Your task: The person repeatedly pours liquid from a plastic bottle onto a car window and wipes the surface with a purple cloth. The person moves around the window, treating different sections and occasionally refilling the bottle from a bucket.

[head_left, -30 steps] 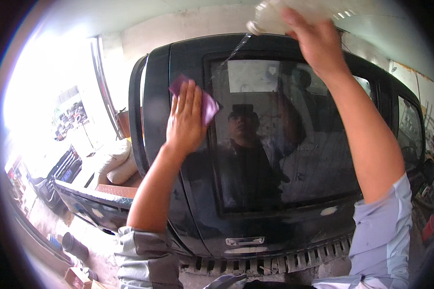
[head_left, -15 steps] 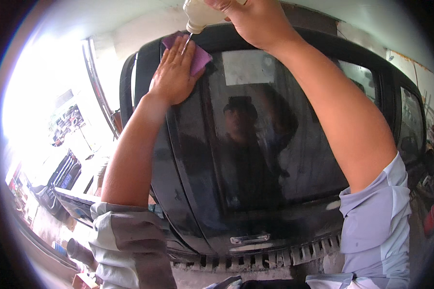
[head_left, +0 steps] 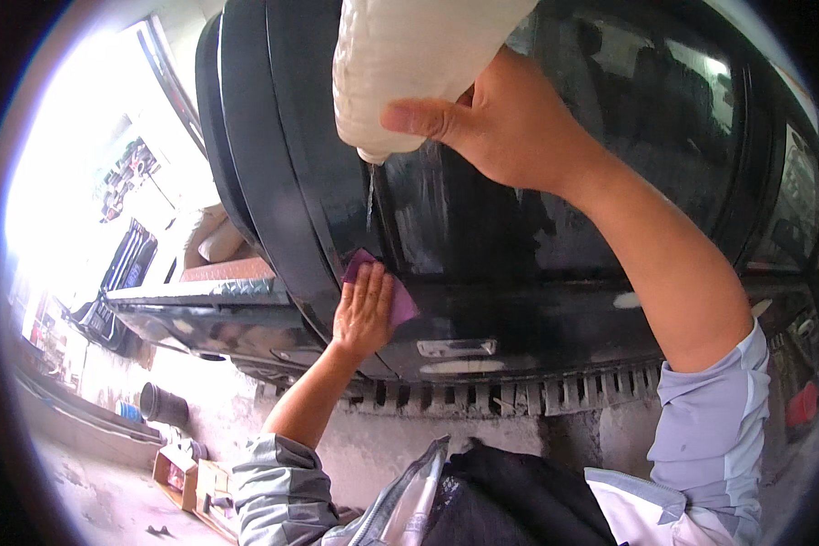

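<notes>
One cloth (head_left: 393, 293) — seemingly under left palm (head_left: 366, 311)

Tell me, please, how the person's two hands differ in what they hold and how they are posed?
The right hand is raised high, fingers wrapped around a whitish plastic bottle tipped spout-down; the left hand sits lower, pressed flat with fingers spread on a purple cloth. Both are bare and work at the dark car body.

left hand (head_left: 366, 311) flat, fingers spread | right hand (head_left: 505, 123) raised, gripping
</notes>
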Available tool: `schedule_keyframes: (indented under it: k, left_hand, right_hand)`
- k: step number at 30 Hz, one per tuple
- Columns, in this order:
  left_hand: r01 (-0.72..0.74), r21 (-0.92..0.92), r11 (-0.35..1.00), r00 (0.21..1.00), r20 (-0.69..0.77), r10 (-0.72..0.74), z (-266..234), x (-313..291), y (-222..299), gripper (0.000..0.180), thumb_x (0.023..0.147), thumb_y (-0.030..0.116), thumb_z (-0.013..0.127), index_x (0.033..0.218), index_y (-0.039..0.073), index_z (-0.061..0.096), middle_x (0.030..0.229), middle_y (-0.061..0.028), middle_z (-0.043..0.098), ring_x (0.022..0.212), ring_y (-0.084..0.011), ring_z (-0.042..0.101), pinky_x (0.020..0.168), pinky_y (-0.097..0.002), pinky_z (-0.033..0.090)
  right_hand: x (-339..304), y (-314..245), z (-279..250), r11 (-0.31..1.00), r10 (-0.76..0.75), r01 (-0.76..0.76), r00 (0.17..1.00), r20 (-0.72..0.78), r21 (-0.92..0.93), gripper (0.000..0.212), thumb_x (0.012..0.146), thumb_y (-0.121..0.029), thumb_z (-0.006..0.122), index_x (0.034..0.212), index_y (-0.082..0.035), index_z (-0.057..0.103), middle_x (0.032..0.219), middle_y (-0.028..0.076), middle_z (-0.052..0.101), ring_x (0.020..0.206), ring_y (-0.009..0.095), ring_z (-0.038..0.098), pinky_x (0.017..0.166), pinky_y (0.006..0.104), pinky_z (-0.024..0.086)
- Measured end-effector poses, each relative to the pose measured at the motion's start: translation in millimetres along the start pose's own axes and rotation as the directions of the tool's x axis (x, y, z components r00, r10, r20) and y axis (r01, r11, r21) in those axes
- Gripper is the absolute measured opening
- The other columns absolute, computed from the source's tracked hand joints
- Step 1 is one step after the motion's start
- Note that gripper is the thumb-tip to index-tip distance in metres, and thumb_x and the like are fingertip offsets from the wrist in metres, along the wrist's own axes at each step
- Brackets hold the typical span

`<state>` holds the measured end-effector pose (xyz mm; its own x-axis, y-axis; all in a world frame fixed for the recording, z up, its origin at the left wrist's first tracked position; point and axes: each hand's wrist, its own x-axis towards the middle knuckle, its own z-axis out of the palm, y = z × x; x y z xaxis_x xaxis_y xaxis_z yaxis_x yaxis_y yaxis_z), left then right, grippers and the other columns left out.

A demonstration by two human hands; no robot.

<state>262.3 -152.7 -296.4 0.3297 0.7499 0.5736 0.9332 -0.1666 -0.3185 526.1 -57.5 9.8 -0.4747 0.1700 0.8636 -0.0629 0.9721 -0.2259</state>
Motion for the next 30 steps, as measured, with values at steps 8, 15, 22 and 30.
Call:
schedule_keyframes:
  k: [8,15,22,30]
  left_hand:
    - [0.277,0.088,0.957,0.957,-0.112,-0.266,-57,106,-13,0.094,0.081,0.027,0.070,0.153,-0.006,0.020,0.163,-0.0263,0.013,0.152,-0.0430,0.010,0.120,-0.0556,0.017]
    - [0.504,-0.115,0.856,0.816,-0.261,-0.516,24,42,105,0.087,0.092,0.033,0.059,0.151,-0.014,0.015,0.159,-0.0359,0.006,0.148,-0.0542,0.005,0.118,-0.0604,0.016]
    - [0.640,-0.297,0.708,0.740,-0.008,-0.672,17,67,227,0.084,0.087,0.020,0.061,0.153,-0.010,0.018,0.161,-0.0315,0.009,0.150,-0.0486,0.007,0.121,-0.0577,0.011]
    - [0.542,-0.094,0.835,0.828,-0.112,-0.550,0,46,179,0.067,0.083,0.016,0.063,0.142,-0.008,0.042,0.149,-0.0289,0.039,0.142,-0.0447,0.034,0.115,-0.0543,0.030]
  right_hand:
    - [-64,-22,-69,0.980,0.032,-0.078,0.970,0.242,0.183,0.055,0.093,-0.040,0.071,0.130,-0.003,0.053,0.116,0.014,0.067,0.104,0.023,0.067,0.090,0.0350,0.053]
    - [-186,-21,-121,0.968,0.249,-0.249,0.968,-0.023,0.033,0.040,0.090,-0.035,0.075,0.109,-0.001,0.066,0.102,0.010,0.072,0.093,0.019,0.069,0.089,0.0358,0.052]
    - [-302,-18,-171,0.788,0.605,-0.571,0.787,-0.122,0.228,0.045,0.095,-0.032,0.069,0.127,-0.004,0.054,0.121,0.009,0.061,0.114,0.021,0.059,0.099,0.0356,0.047]
    - [-352,-30,-180,0.694,0.719,-0.658,0.651,-0.242,0.292,0.050,0.098,-0.038,0.064,0.134,-0.007,0.049,0.127,0.005,0.054,0.111,0.016,0.052,0.087,0.0298,0.044]
